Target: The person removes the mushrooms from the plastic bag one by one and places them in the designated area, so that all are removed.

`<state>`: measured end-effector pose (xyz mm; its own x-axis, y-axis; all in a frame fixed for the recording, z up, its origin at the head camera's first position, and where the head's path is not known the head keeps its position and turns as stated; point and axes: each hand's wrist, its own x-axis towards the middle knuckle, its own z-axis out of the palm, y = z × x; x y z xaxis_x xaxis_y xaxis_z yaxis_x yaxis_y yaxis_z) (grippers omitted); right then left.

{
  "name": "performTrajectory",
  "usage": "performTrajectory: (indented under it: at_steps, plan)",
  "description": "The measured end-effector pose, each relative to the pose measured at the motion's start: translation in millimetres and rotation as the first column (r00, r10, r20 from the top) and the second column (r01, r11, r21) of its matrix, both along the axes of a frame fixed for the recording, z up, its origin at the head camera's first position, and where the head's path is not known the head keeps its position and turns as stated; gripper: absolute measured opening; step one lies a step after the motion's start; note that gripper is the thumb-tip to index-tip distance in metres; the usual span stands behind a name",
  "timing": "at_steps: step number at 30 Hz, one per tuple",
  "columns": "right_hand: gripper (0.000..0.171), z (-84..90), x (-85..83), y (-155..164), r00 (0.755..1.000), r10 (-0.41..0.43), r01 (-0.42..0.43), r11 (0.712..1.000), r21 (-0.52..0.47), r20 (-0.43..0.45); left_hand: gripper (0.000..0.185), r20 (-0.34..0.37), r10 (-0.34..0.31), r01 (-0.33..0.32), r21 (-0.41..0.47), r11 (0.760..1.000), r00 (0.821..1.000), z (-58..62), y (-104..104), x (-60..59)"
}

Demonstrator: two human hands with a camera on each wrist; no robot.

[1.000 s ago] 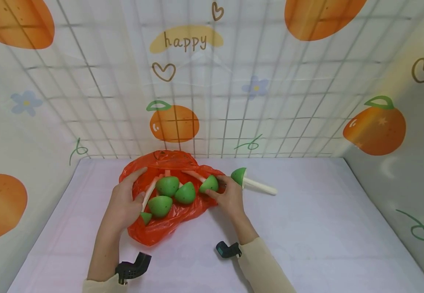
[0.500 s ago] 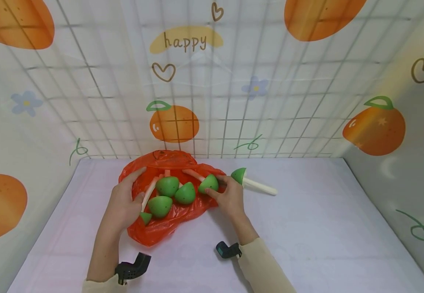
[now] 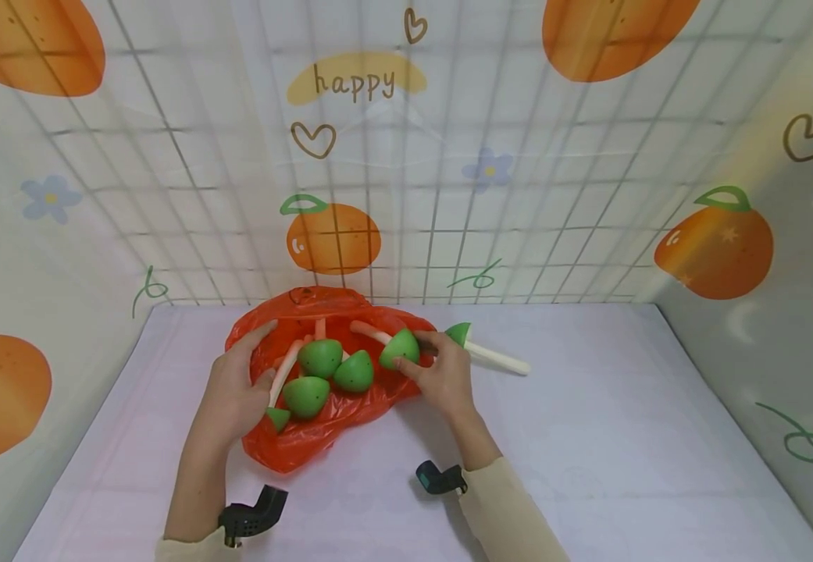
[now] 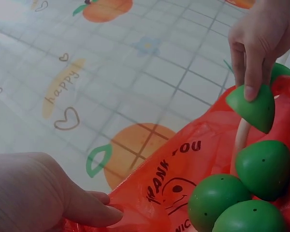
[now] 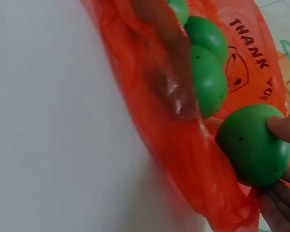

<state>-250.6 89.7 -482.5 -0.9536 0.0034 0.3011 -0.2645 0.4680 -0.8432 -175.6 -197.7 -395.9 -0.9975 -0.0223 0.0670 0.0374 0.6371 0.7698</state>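
A red plastic bag (image 3: 294,446) lies with its mouth spread. Several toy mushrooms with green dotted caps and pale stems sit in it, one cap (image 3: 306,396) near the front. My right hand (image 3: 444,378) pinches another toy mushroom (image 3: 399,349) by its cap at the bag's right side, its stem pointing back left into the bag. In the right wrist view thumb and fingers hold that green cap (image 5: 253,145) beside the red rim. With fingers extended, my left hand (image 3: 236,394) rests on the bag's left side; in the left wrist view its fingertips (image 4: 108,216) touch the red plastic.
One more toy mushroom (image 3: 497,358) lies on the white table (image 3: 610,437) outside the bag, just right of my right hand. A patterned curtain over a wire grid (image 3: 448,234) stands behind the table.
My right hand has shifted slightly right, now overlapping more of the cap outside the bag. The bag's right rim has spread a little, while my left hand has barely moved.
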Motion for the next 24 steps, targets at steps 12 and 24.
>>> performTrajectory:
  at_steps: [12,24]
  plan:
    - [0.050,27.2,10.1,8.0,0.996,0.081,-0.080,0.995,-0.062,0.021,0.069,-0.005,0.006,-0.006,0.002,1.000,1.000,2.3,1.8,2.1]
    - [0.048,59.4,20.5,29.3,0.974,0.225,-0.220,0.962,-0.161,0.010,0.070,0.005,0.007,-0.007,0.005,1.000,1.000,5.4,1.1,4.2]
